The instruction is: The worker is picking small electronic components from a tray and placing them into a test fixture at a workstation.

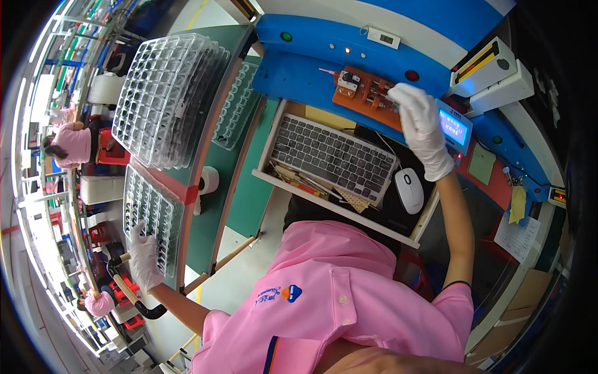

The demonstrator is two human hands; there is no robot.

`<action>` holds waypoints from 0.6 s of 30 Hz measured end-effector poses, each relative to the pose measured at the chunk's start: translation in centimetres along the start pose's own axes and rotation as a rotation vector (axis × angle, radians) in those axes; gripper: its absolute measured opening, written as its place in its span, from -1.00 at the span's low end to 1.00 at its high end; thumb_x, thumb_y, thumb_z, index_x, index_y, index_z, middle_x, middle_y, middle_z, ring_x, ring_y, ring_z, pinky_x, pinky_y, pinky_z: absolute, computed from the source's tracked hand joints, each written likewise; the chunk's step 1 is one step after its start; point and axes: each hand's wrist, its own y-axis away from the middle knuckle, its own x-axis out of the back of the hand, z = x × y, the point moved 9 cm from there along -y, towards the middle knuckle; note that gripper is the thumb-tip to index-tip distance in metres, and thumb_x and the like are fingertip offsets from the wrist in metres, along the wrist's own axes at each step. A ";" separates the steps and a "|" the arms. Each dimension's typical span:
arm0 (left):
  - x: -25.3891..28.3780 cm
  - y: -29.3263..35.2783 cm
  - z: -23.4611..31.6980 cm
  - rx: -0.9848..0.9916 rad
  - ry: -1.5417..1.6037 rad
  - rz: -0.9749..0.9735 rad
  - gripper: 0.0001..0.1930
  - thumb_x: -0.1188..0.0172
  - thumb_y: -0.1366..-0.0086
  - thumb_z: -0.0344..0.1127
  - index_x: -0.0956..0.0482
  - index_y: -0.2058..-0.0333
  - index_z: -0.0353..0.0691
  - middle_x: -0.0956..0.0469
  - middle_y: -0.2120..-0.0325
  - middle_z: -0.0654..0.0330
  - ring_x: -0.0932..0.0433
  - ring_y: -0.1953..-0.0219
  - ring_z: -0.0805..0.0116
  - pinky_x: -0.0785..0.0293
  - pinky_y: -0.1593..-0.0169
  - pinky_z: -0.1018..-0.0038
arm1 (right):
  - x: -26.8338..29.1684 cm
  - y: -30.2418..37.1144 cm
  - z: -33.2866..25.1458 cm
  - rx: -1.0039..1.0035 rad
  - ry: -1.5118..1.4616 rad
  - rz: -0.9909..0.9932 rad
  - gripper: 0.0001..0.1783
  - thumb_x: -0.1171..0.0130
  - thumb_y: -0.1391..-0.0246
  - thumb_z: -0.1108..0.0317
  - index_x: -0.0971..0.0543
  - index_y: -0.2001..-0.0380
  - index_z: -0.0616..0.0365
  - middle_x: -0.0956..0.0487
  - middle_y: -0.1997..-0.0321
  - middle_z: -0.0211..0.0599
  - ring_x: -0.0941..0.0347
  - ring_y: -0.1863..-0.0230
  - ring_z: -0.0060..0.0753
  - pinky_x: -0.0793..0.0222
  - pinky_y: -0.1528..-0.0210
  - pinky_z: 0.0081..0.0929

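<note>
Two hands in thin white gloves are well apart. Left hand [144, 258]: fingers loosely curled, partly open, over the lower left of a tray [176, 234]; whether it pinches anything, I cannot tell. Right hand [423, 131]: fingers together and bent, at the right end of an orange fixture [363, 105]; its grip, if any, is hidden. Light fingertips would probably suit the tray, as thin plastic may flex; at the fixture, a steady, unforced touch seems best around the small metal parts [349, 83]. The tray is clear, moulded into rows of cells. Beyond it rises a glossy stack [156, 100] of similar ones. Between the hands, an open drawer [336, 209] holds a flat keyboard [333, 156] and a smooth, oval white mouse [409, 191]. Right of the right hand glows a rectangular blue screen [453, 129].
</note>
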 end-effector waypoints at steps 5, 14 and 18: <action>0.9 6.0 13.3 -0.403 0.539 -0.071 -0.69 -0.03 -0.35 -0.44 -0.53 -0.05 -0.27 -0.54 0.18 0.28 -0.45 0.26 0.60 -0.36 0.17 0.65 | 4.1 -1.0 1.5 -0.110 0.067 0.147 -0.74 -0.06 -0.20 0.59 -0.54 0.05 0.16 -0.59 0.10 -0.17 -0.59 0.13 -0.15 -0.52 0.12 -0.37; -16.2 11.3 30.8 -0.537 0.803 -0.680 -0.70 -0.19 -0.26 -0.54 -0.53 0.01 -0.33 -0.57 0.15 0.14 -0.56 0.09 0.42 -0.45 0.02 0.52 | -8.8 -5.6 -0.4 0.117 0.308 -0.240 -0.74 -0.13 -0.19 0.39 -0.51 0.04 0.08 -0.60 0.17 -0.25 -0.59 0.49 -0.23 -0.55 0.49 -0.43; -24.5 11.3 34.6 -0.659 0.982 -0.710 -0.70 -0.20 -0.32 -0.51 -0.55 -0.03 -0.33 -0.59 0.08 0.15 -0.54 0.03 0.41 -0.43 -0.08 0.51 | -9.4 -5.4 -0.3 0.126 0.187 -0.187 -0.73 -0.18 -0.16 0.40 -0.52 0.06 0.08 -0.63 0.17 -0.24 -0.62 0.43 -0.21 -0.60 0.41 -0.42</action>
